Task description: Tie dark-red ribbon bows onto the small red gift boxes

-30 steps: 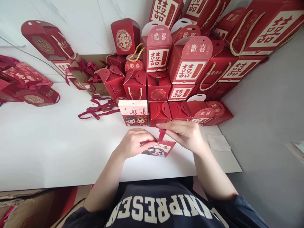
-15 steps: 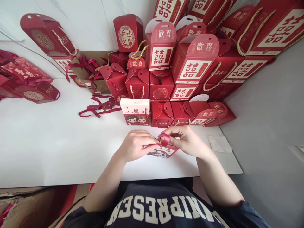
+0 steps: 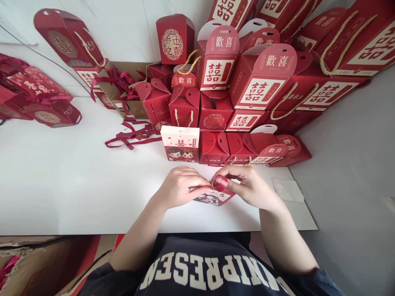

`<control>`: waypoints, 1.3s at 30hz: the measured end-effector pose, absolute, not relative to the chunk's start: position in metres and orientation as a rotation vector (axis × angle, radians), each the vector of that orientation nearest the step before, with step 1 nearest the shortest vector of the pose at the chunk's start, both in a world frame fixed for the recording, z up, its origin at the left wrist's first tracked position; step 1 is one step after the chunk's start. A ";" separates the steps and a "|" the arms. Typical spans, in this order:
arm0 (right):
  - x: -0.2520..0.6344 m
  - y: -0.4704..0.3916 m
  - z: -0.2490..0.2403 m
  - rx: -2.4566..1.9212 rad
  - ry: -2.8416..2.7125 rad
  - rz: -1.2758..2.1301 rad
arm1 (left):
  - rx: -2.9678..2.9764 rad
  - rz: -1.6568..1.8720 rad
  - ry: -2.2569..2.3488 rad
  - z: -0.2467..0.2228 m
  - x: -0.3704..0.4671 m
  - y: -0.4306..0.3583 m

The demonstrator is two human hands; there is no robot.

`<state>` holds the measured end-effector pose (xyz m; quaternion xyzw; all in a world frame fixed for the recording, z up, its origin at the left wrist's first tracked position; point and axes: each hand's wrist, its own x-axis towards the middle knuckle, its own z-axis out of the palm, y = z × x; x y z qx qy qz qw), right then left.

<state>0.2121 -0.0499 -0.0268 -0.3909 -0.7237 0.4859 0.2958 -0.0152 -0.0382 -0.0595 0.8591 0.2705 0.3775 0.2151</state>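
Between my hands, near the table's front, a small red and white printed gift box (image 3: 212,199) stands on the white table (image 3: 92,185). A red ribbon (image 3: 221,184) curls in a loop over its top, with a bit of gold at its base. My left hand (image 3: 184,186) pinches the ribbon on the left side of that gold piece. From the right, my right hand (image 3: 248,186) has thumb and fingers closed on the ribbon's loop. My fingers hide much of the box's top edge.
Red gift boxes (image 3: 217,76) are stacked along the back and right. A taller cartoon-printed box (image 3: 180,144) stands just beyond my hands. Loose ribbons (image 3: 132,135) lie left of it, before a cardboard box (image 3: 135,109) of ribbon. A grey wall (image 3: 354,164) bounds the right.
The whole view has shifted a little. Both hands keep their pinch at the ribbon, and the loop looks slightly wider and turned toward the right hand.
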 end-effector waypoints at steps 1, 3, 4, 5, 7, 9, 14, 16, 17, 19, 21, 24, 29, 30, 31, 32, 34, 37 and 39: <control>0.212 -0.049 -0.027 -1.036 -1.928 1.290 | 2.375 1.041 0.755 -0.060 -0.015 -0.038; 0.212 -0.048 -0.028 -1.025 -1.935 1.295 | 2.357 1.034 0.757 -0.061 -0.016 -0.037; 0.212 -0.047 -0.028 -1.018 -1.942 1.298 | 2.347 1.030 0.752 -0.061 -0.016 -0.037; 0.212 -0.046 -0.028 -1.013 -1.952 1.299 | 2.335 1.021 0.746 -0.061 -0.016 -0.036; 0.212 -0.045 -0.029 -1.007 -1.974 1.291 | 2.298 1.002 0.739 -0.061 -0.016 -0.036; 0.213 -0.045 -0.029 -0.998 -1.989 1.278 | 2.241 0.976 0.752 -0.060 -0.015 -0.036; 0.215 -0.044 -0.028 -0.979 -2.044 1.233 | 2.058 0.892 0.846 -0.059 -0.015 -0.039; 0.216 -0.042 -0.028 -0.950 -2.078 1.236 | 1.997 0.847 0.857 -0.059 -0.015 -0.039; 0.216 -0.041 -0.029 -0.928 -2.090 1.245 | 1.974 0.829 0.858 -0.059 -0.015 -0.039; 0.217 -0.038 -0.030 -0.887 -2.102 1.262 | 1.947 0.810 0.858 -0.059 -0.015 -0.039; 0.218 -0.036 -0.032 -0.869 -2.109 1.265 | 1.940 0.800 0.860 -0.059 -0.016 -0.039; 0.220 -0.035 -0.033 -0.866 -2.128 1.261 | 1.946 0.783 0.850 -0.058 -0.016 -0.038; 0.223 -0.036 -0.033 -0.867 -2.165 1.259 | 1.965 0.795 0.826 -0.059 -0.017 -0.037; 0.223 -0.037 -0.033 -0.862 -2.171 1.260 | 1.965 0.800 0.828 -0.059 -0.017 -0.037; 0.223 -0.037 -0.033 -0.856 -2.175 1.259 | 1.963 0.801 0.832 -0.059 -0.017 -0.037; 0.223 -0.037 -0.032 -0.853 -2.176 1.259 | 1.961 0.798 0.837 -0.059 -0.016 -0.037; 0.222 -0.038 -0.032 -0.867 -2.163 1.265 | 1.956 0.789 0.842 -0.059 -0.016 -0.037; 0.222 -0.040 -0.032 -0.914 -2.111 1.305 | 1.946 0.794 0.835 -0.058 -0.016 -0.038; 0.222 -0.041 -0.034 -0.919 -2.063 1.343 | 1.947 0.806 0.830 -0.058 -0.016 -0.039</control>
